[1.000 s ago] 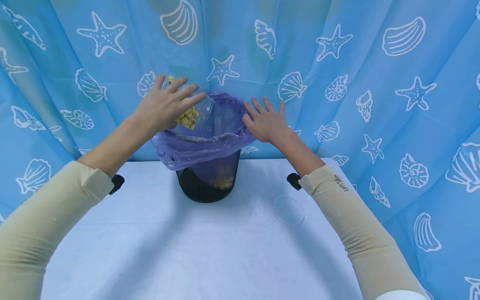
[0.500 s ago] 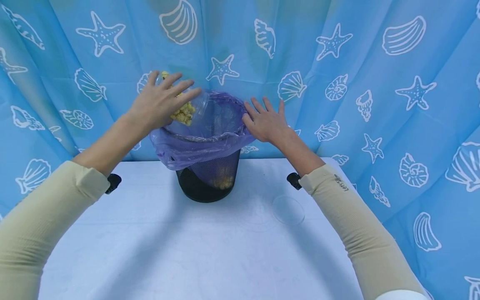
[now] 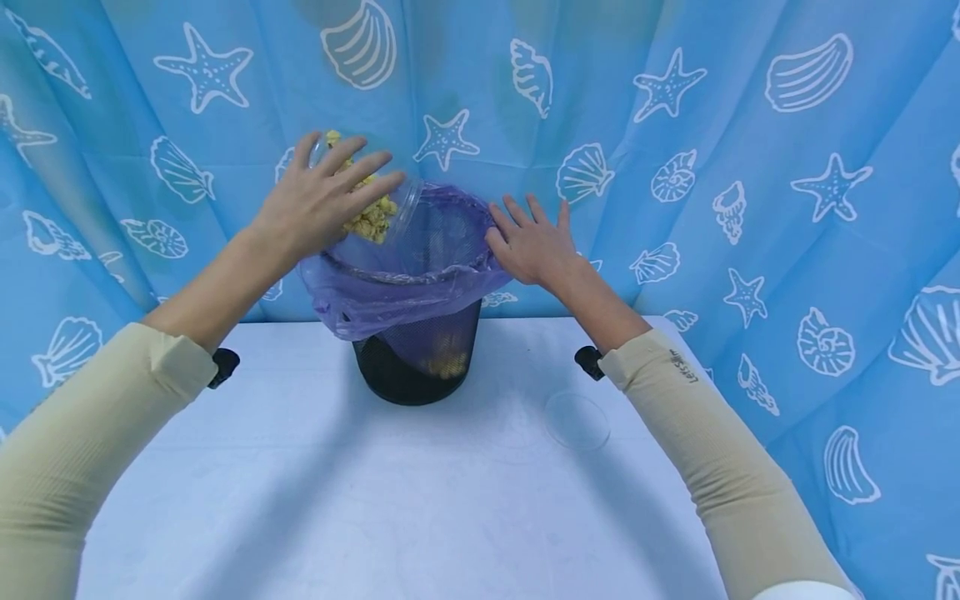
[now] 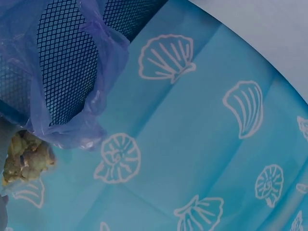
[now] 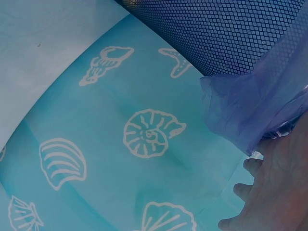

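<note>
My left hand (image 3: 315, 200) holds a clear round container (image 3: 409, 204) on its side, its mouth facing right, above the left rim of a black mesh bin (image 3: 408, 375). Yellow, lumpy pieces that look like popcorn (image 3: 372, 221) lie inside the container; some also show in the left wrist view, a clump of popcorn (image 4: 29, 156) at the left edge. A purple bin bag (image 3: 397, 304) lines the bin and folds over its rim. My right hand (image 3: 536, 246), fingers spread, rests against the bag at the right rim. Yellow bits show dimly through the lower mesh.
A clear round lid (image 3: 577, 421) lies flat on the white table (image 3: 420, 517), right of the bin. A blue curtain (image 3: 480, 75) with shell and starfish prints hangs close behind the bin and along the right side.
My left hand has shifted a little up and to the left with the container of popcorn. The right hand and the bin have stayed in place.
</note>
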`<act>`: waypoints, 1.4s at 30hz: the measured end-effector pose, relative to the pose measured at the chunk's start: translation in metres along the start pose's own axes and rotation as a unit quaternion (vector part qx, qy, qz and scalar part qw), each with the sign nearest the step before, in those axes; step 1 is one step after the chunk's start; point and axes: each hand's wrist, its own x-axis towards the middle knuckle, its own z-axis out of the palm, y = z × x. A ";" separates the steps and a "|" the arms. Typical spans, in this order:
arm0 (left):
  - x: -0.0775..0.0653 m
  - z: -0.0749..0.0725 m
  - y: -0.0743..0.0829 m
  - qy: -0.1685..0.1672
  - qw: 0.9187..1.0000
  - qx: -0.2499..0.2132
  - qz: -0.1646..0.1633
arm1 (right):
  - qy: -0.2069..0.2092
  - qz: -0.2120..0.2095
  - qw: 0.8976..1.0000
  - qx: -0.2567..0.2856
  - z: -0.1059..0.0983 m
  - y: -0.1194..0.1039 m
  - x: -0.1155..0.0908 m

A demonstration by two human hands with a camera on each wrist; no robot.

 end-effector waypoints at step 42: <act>0.005 0.000 -0.001 0.003 1.000 0.011 0.022 | -0.009 0.009 1.000 -0.014 -0.002 0.000 -0.003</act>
